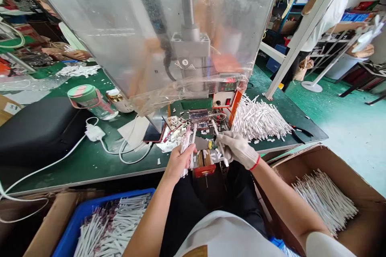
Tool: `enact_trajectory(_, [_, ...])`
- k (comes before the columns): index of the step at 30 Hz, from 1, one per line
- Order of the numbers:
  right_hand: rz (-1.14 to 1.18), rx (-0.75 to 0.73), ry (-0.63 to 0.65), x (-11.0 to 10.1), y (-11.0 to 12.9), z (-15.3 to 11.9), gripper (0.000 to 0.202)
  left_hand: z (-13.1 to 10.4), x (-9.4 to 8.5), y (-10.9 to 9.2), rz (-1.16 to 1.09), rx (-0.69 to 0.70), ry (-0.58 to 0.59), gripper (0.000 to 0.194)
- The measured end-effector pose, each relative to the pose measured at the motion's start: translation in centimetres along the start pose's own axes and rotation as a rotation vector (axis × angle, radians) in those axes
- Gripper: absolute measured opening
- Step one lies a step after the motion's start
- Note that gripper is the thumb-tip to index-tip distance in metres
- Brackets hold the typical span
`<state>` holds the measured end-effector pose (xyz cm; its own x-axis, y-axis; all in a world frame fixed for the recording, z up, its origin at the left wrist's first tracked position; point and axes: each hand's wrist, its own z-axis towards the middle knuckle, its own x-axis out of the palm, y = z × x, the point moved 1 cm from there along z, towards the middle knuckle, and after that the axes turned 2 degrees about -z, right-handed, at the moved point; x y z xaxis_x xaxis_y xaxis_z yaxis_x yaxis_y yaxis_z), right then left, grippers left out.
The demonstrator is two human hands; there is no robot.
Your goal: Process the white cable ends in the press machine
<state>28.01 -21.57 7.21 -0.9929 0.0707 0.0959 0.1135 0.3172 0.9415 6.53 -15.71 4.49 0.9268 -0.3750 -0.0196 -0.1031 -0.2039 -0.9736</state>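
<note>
My left hand [180, 160], bare, is closed around a small bundle of white strips [185, 144], with one strip [193, 140] standing a little apart by the thumb. A white knit glove covers my right hand [237, 147], whose fingers pinch a single white strip [221, 144] held at a slant. Between the hands is a small fixture with a red front [205, 170]. Just beyond them sits the metal die [199, 115] of a press, with scraps lying around it. What the strips are exactly, I cannot make out.
A clear plastic guard [120, 40] hangs before the press. Right of it lie a pile of white strips [261, 122] and pliers [301, 131]. A blue bin [68, 233] and a cardboard box [364, 176] hold more strips. A phone [154, 131], cables and a bottle [92, 102] are left.
</note>
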Motion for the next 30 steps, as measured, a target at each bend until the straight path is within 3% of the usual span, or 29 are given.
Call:
enact_trajectory(3, [0.008, 0.083, -0.025, 2.5, -1.0, 1.8, 0.038, -1.0, -1.6, 0.4, -0.046, -0.002, -0.071, 0.037])
enact_trajectory(7, [0.022, 0.128, -0.029, 3.8, -1.8, 2.8, 0.035, -2.0, -3.3, 0.8, -0.082, -0.012, -0.12, 0.035])
enact_trajectory(15, [0.039, 0.126, -0.011, 3.7, -3.2, 4.8, 0.032, -2.6, -3.9, 1.3, -0.08, -0.022, -0.151, 0.041])
enact_trajectory(24, [0.081, 0.148, 0.003, 3.5, -2.6, 5.0, 0.035, -2.5, -4.4, 1.8, -0.037, -0.055, -0.157, 0.042])
enact_trajectory(30, [0.078, 0.137, 0.006, 3.3, -2.7, 5.4, 0.035, -2.4, -3.9, 1.5, -0.016, -0.034, -0.067, 0.042])
